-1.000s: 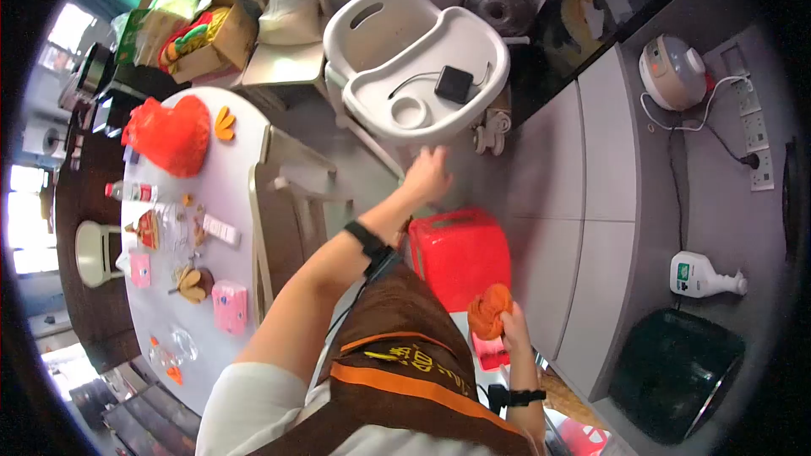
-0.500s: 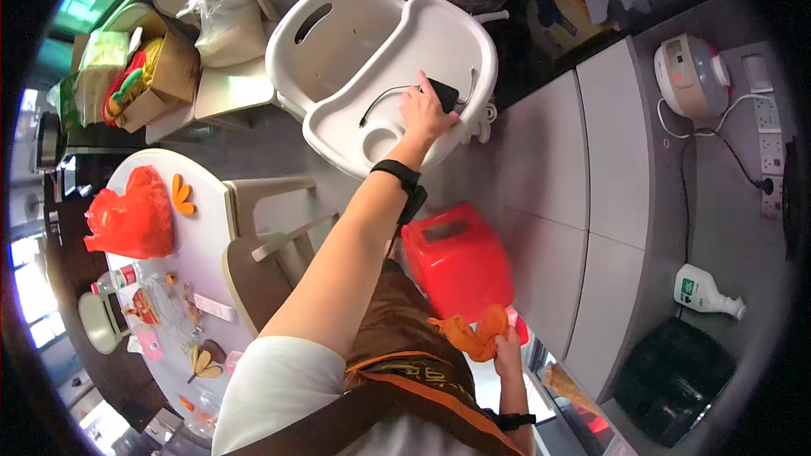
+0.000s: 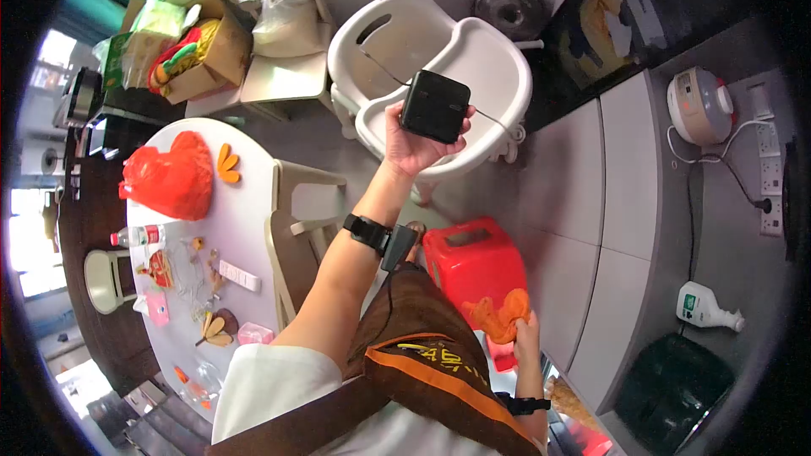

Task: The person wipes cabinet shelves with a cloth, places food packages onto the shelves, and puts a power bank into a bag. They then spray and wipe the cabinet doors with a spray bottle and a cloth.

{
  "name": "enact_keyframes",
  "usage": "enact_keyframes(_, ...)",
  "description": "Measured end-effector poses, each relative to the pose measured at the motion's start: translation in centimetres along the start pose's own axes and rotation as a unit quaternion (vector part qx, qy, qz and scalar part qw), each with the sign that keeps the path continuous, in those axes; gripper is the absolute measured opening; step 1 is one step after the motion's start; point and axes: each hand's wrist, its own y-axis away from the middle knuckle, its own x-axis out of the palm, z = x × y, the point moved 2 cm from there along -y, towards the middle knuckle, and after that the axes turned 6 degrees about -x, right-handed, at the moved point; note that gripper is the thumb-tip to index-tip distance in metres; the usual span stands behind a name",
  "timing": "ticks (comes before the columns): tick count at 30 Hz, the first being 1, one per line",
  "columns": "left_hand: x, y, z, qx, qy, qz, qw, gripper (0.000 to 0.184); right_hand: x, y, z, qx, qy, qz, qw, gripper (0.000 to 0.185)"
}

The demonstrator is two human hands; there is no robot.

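My left hand (image 3: 414, 145) is closed around a square black box-shaped device (image 3: 435, 106), holding it up above the white high chair's tray (image 3: 498, 76). Thin cables (image 3: 490, 121) run from the device on both sides, one across the chair seat. An orange cloth (image 3: 500, 314) is bunched in my right hand (image 3: 527, 334), low by my apron, in front of a red plastic stool (image 3: 477, 257).
A round white table (image 3: 253, 152) at left bears a red bag (image 3: 173, 177), a bottle and small items. Chairs behind carry a cardboard box (image 3: 224, 55) and a plastic bag (image 3: 287, 25). At right, a counter holds a rice cooker (image 3: 699, 105) and a spray bottle (image 3: 705, 307).
My left hand has lifted the black device off the tray and turned from palm down to palm up beneath it. The right hand still grips the orange cloth. The view has shifted.
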Motion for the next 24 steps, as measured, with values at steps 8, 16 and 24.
enact_keyframes(8,4.8,3.6,2.8,-0.002,0.056,0.048,0.997,0.086,-0.6,-0.1,1.4,-0.017,-0.012,0.027,0.999,0.040)
enact_keyframes(16,8.3,6.5,6.3,-0.027,0.066,0.118,0.991,0.093,-2.2,0.2,0.6,-0.059,-0.031,0.052,0.996,0.036)
enact_keyframes(24,11.9,9.6,9.9,-0.048,0.021,0.146,0.988,0.089,-5.0,2.5,-0.2,-0.039,-0.030,0.047,0.998,0.038)
